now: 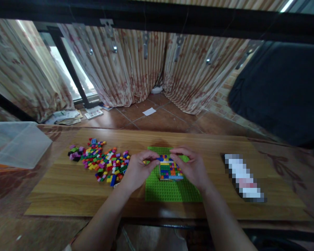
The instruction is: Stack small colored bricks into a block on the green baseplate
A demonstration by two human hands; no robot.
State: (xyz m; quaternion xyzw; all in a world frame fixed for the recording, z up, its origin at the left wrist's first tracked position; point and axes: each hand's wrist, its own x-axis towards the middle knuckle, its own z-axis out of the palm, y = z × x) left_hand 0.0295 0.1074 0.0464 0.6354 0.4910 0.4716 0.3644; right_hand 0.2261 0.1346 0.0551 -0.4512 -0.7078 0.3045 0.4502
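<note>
A green studded baseplate lies on the wooden table. On it stands a low block built of many coloured toy bricks, with mixed colours on top. At its far left corner my left hand pinches thumb and fingers together at a blue brick. My right hand bends over the block's right side, thumb and index finger curled in a pinch at its far edge. Whatever sits between those right fingertips is too small to make out. Loose toy bricks in many colours are spread left of the baseplate.
A clear plastic bin stands at the far left. On the right of the wooden table lies a dark-edged, pixelated object. Behind are a tiled floor with papers, patterned curtains and a dark cloth-covered form.
</note>
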